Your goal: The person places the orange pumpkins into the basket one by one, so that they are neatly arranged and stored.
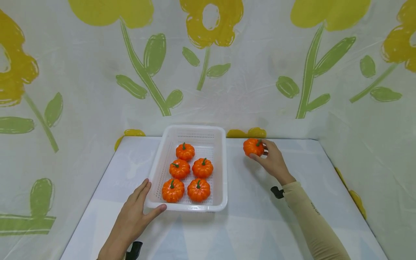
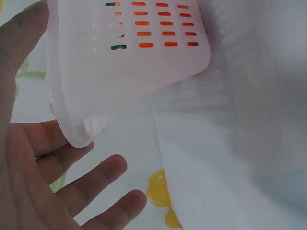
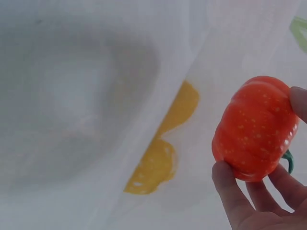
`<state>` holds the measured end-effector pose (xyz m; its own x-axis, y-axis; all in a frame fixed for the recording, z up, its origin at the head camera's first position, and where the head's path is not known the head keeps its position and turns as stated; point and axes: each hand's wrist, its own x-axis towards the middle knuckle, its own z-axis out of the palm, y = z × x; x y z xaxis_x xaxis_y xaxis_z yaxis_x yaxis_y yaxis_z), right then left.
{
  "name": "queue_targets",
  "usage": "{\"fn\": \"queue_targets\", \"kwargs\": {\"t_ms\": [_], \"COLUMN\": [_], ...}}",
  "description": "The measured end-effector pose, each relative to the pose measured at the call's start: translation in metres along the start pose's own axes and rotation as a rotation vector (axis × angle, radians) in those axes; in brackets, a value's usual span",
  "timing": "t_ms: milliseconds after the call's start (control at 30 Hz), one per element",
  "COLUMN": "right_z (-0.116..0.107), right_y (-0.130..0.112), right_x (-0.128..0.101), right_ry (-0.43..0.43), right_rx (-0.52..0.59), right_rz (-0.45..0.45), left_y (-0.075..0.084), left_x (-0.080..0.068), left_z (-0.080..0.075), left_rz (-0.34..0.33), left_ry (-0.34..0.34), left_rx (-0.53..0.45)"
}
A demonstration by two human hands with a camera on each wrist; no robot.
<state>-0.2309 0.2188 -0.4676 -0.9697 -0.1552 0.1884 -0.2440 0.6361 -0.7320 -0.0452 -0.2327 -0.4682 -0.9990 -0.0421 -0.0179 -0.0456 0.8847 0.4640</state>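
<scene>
A small orange toy pumpkin (image 1: 253,147) with a green stem is held in my right hand (image 1: 274,161), thumb on one side and fingers on the other. The right wrist view shows this pumpkin (image 3: 256,129) lifted off the table, gripped by the fingertips. My left hand (image 1: 136,211) rests at the near left corner of a white plastic basket (image 1: 224,173), fingers spread and fairly straight. In the left wrist view the thumb and a fingertip touch the basket rim (image 2: 72,134). Several similar pumpkins (image 1: 199,190) sit inside the basket, stems mostly up.
The white table (image 1: 260,224) reaches back to a flower-printed cloth wall (image 1: 253,101), which also rises at both sides. The basket stands left of the middle, near the back edge. Black straps (image 1: 277,192) show at both wrists.
</scene>
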Motion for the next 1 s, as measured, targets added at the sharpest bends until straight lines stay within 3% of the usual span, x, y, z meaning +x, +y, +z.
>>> {"fn": "queue_targets", "kwargs": {"t_ms": [267,600,1000], "right_z": [0.002,0.021,0.042], "right_y": [-0.033,-0.057,-0.088], "right_x": [0.012,0.025,0.053], "right_ry": [-0.004,-0.076,-0.165], "right_rx": [0.039,0.050,-0.047], "right_rz": [-0.114,-0.135,-0.177], "left_y": [-0.001,-0.001,0.000], "left_x": [-0.001,-0.003,-0.003], "left_z": [-0.001,-0.002,-0.002], "left_rz": [0.025,0.042,0.051], "left_ry": [0.017,0.013,0.025], "left_rx": [-0.005,-0.019,-0.019]}}
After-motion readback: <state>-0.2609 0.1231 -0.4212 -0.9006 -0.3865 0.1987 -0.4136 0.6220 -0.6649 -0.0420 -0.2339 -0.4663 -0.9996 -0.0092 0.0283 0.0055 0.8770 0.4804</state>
